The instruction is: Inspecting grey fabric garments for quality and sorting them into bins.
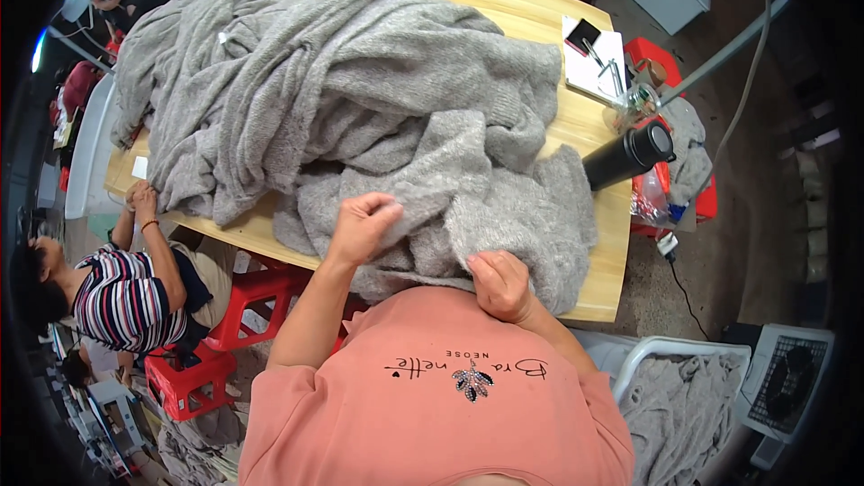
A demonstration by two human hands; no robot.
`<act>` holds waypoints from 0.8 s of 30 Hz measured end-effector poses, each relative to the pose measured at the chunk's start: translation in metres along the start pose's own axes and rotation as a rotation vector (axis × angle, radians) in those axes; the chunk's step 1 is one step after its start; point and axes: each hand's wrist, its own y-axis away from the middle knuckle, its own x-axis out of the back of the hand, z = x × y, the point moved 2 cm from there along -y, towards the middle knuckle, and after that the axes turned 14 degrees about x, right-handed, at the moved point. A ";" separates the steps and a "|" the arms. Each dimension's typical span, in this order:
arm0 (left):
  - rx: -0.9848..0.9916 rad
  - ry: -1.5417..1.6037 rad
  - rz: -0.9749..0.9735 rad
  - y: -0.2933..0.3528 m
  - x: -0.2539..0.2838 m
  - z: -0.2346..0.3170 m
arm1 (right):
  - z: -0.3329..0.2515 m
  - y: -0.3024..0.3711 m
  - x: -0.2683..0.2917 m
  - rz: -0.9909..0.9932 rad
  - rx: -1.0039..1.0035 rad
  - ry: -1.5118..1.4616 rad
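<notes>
Left grip (362, 227) is pressing together, contents unclear. Right grip (502, 286), four o'clock from left, is pinching grey knit (526, 229).

Heaped grey knit fabric (405, 63) covers most of the tabletop (615, 247); folds beyond left hand (364, 229) and right hand (502, 286) obstruct low forward passage. Space above the folds open. Bare wood along far edge and right side; right strip pinched where black bottle (625, 155) stands just beside fabric. White pad (580, 76) occupies far right. At left edge, co-worker's hands (141, 202) limit sideways room.
</notes>
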 end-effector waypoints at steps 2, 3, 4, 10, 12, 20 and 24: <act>0.019 -0.132 0.031 0.002 0.006 -0.004 | -0.001 0.000 -0.003 0.014 0.047 0.008; -0.051 -0.289 0.067 0.005 0.008 -0.005 | -0.003 -0.001 -0.003 0.019 0.074 0.030; -0.021 -0.273 0.069 0.004 0.006 -0.010 | -0.002 0.002 -0.004 0.012 0.079 0.021; -0.120 -0.344 -0.051 -0.009 -0.015 -0.031 | -0.006 0.010 0.003 -0.006 0.021 0.010; 0.126 -0.199 -0.121 -0.009 -0.012 -0.040 | -0.007 0.007 0.001 -0.036 0.004 -0.005; -0.197 -0.156 -0.402 0.016 -0.060 -0.018 | -0.015 -0.025 -0.003 -0.270 0.101 -0.331; -0.084 -0.224 -0.604 0.017 -0.061 -0.017 | -0.010 -0.029 0.004 -0.056 0.088 -0.162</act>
